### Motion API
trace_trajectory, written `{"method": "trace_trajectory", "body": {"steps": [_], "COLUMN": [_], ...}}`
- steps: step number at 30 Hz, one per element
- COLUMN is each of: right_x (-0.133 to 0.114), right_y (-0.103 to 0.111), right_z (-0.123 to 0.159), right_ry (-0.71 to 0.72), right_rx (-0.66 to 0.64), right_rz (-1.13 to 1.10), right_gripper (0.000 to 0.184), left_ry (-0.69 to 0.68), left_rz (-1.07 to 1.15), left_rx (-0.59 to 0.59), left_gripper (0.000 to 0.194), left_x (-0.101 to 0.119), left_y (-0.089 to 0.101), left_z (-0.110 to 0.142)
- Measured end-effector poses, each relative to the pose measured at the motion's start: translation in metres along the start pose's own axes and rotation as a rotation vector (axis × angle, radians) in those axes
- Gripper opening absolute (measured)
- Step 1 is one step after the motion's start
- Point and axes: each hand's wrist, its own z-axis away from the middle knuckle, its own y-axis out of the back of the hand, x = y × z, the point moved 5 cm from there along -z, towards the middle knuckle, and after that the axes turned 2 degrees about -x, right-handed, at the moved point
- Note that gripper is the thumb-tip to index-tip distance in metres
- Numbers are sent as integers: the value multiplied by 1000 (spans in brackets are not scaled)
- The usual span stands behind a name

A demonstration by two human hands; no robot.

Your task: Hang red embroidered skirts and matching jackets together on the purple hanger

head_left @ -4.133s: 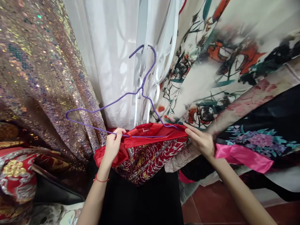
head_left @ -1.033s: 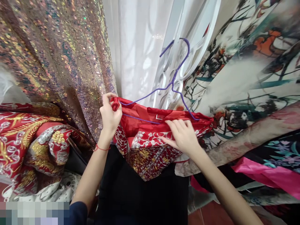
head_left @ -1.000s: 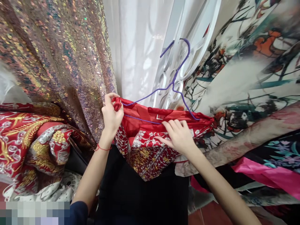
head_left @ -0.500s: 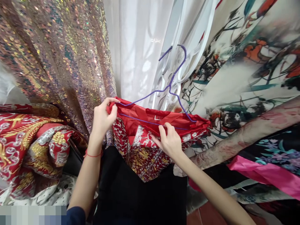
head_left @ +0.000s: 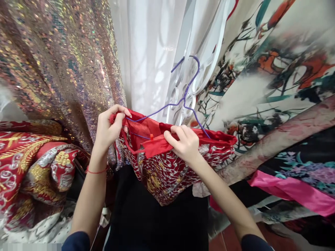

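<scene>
Red cloth [head_left: 167,174] on a purple hanger [head_left: 184,99]

The red cloth is in the middle. The left hand [head_left: 111,126] grips its end at 10 o'clock. The right hand [head_left: 183,141], at 1 o'clock, pinches the front edge. The hanger sits partly inside and pokes up at 12 o'clock. A gold-patterned cloth [head_left: 44,167] lies at 9 o'clock.

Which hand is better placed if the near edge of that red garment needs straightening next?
Probably the right hand: it pinches the near edge of the red garment partway along. The left hand grips a corner, beside one end of the purple hanger.
</scene>
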Motion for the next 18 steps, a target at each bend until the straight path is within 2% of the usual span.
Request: {"method": "trace_trajectory", "body": {"steps": [2, 4, 9, 12, 15, 18], "right_x": [-1, 2, 28, 29, 23, 21], "right_y": [-1, -5, -35, -52, -59, -62], "right_z": [-5, -9, -15, -20, -31, -47], "right_ry": [-13, -10, -94, 37, 93, 13], "right_rx": [35, 17, -187, -270, -260, -203], "right_rz": [-8, -27, -68, -49, -49, -55], "right_gripper": [24, 25, 28, 30, 29, 24], "left_ry": [8, -8, -24, -13, -45, -60], "left_rz": [47, 22, -157, -153, -110, -101], "left_rx": [-23, -52, -116, -240, -350, -360], "left_gripper": [19, 20, 22, 28, 45, 55], "left_x": [6, 9, -5, -19, -23, -19], "left_y": [0, -1, -6, -13, -18, -22], "left_z": [2, 2, -5, -7, -5, -4]}}
